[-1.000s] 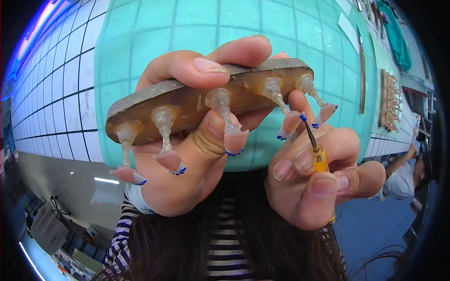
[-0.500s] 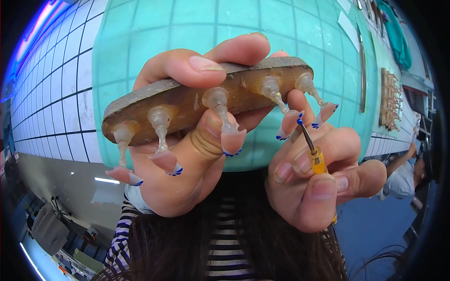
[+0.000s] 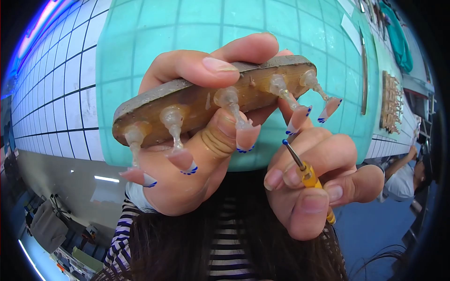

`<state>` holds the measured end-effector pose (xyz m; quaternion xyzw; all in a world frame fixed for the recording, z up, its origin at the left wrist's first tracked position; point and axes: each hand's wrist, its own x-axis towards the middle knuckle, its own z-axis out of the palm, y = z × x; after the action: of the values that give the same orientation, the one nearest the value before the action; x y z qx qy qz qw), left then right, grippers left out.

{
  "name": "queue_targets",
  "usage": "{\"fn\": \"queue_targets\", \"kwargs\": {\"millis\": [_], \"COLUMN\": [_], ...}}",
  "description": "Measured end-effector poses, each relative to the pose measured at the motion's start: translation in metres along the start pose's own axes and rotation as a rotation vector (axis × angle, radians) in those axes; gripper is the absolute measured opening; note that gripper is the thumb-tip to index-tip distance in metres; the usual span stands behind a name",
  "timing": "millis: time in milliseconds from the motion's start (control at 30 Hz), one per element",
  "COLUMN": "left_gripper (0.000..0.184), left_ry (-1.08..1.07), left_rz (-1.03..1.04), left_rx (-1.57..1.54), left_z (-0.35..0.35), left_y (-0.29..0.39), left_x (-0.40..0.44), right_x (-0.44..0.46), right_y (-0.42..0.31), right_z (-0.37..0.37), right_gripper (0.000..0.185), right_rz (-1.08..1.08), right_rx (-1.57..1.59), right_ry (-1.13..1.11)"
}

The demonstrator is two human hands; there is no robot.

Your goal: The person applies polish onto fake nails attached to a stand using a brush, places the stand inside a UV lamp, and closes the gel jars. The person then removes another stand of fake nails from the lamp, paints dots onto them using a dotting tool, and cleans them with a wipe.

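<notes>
My left hand is closed around a wooden bar, fingers over its top and thumb underneath. Several false nails stand off the bar on blobby translucent stems. They are pinkish with white tips and blue marks along the edges, like the middle nail and the nail near my right hand. Between thumb and fingers, my right hand pinches a dotting tool with a yellow handle and a metal shaft. Blue paint coats its ball tip, which sits just below that nail, apart from it.
A translucent green mat covers part of the white tiled table. Toward the right lie a thin metal tool and another wooden piece with rows of small items. A person is at the far right.
The dotting tool's tip has come off the nail and moved down and left. The bar with its nails has shifted slightly right, and the nearby nail shows more blue along its edge.
</notes>
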<state>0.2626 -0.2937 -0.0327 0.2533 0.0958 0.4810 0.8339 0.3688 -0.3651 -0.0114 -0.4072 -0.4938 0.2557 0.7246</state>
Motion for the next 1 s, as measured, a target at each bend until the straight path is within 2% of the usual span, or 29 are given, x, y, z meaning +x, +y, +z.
{"fn": "queue_targets", "kwargs": {"millis": [33,67,133,167,233,333,367,433,633,767,933,1000], "left_gripper": [0.029,0.029,0.029,0.029,0.028,0.026,0.026,0.026,0.034,0.033,0.034,0.034], "left_ry": [-0.046,-0.045,-0.102,-0.102,-0.093,-0.078,-0.077,-0.209,-0.329,-0.295,-0.205,-0.273], "left_rz": [-0.098,-0.096,0.043,0.044,0.069,0.103,0.103,-0.111,-0.063,-0.045,-0.184,-0.114], "left_rx": [-0.144,-0.144,-0.261,-0.261,-0.063,0.234,0.234,-0.297,0.003,0.031,-0.201,-0.103], "left_z": [-0.003,0.001,0.02,0.019,0.013,0.006,0.006,0.006,-0.009,-0.005,0.002,-0.002], "left_y": [0.005,0.001,-0.009,-0.009,-0.008,-0.005,-0.004,0.0,0.0,0.001,0.005,0.001], "left_x": [0.001,0.002,0.008,0.008,0.005,0.005,0.008,0.017,0.014,0.011,0.011,0.015], "right_x": [0.0,0.001,0.003,0.004,0.006,0.004,0.004,0.005,0.004,0.003,0.003,0.001], "right_y": [-0.001,0.0,0.001,0.001,-0.001,-0.002,-0.001,0.0,0.0,-0.001,-0.001,-0.003], "right_z": [0.001,-0.001,-0.007,-0.008,-0.01,-0.008,-0.008,-0.008,-0.005,-0.003,-0.006,-0.004], "right_gripper": [0.015,0.015,0.014,0.014,0.014,0.013,0.013,0.013,0.013,0.013,0.014,0.014], "right_rz": [0.012,0.013,-0.003,-0.004,0.023,0.027,0.028,-0.004,0.016,0.037,0.022,0.038], "right_rx": [-0.022,-0.021,-0.028,-0.028,-0.041,-0.055,-0.054,-0.067,-0.082,-0.072,-0.069,-0.07], "right_ry": [0.003,0.001,-0.112,-0.114,-0.195,-0.167,-0.167,-0.164,-0.129,-0.096,-0.126,-0.104]}}
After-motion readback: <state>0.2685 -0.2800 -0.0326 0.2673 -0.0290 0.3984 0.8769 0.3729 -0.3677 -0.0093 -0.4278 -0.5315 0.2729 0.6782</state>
